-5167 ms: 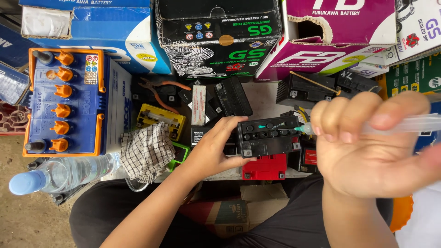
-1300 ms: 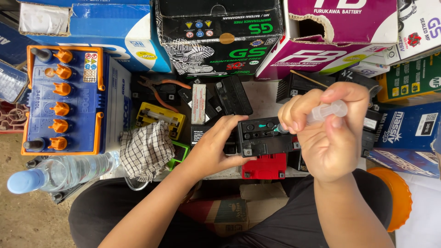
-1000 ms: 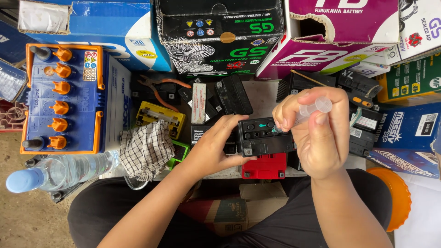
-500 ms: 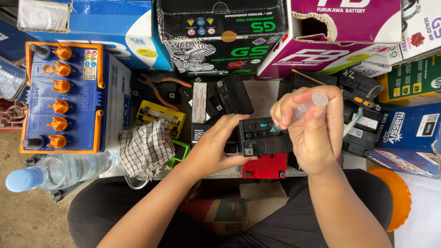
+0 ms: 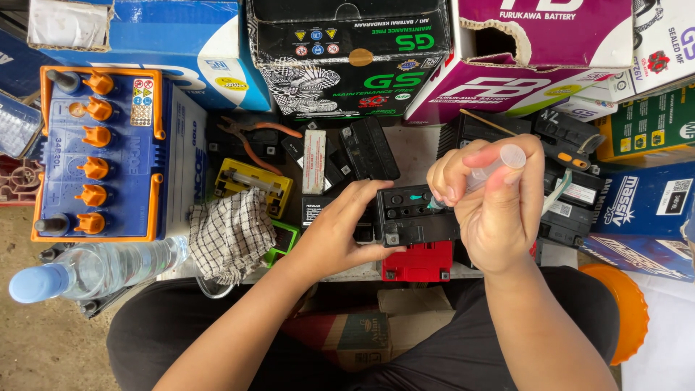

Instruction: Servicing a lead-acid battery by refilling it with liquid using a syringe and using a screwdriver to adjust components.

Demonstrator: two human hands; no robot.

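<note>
Near the middle of the crowded bench, the left hand [image 5: 340, 235] clamps the small black battery [image 5: 414, 215] by its left side, above a red battery [image 5: 418, 262]. It looks dense, rigid and slick-cased, best gripped across its sides. The right hand [image 5: 499, 206] is closed round a clear syringe [image 5: 486, 171], its tip seemingly at the battery's top.
</note>
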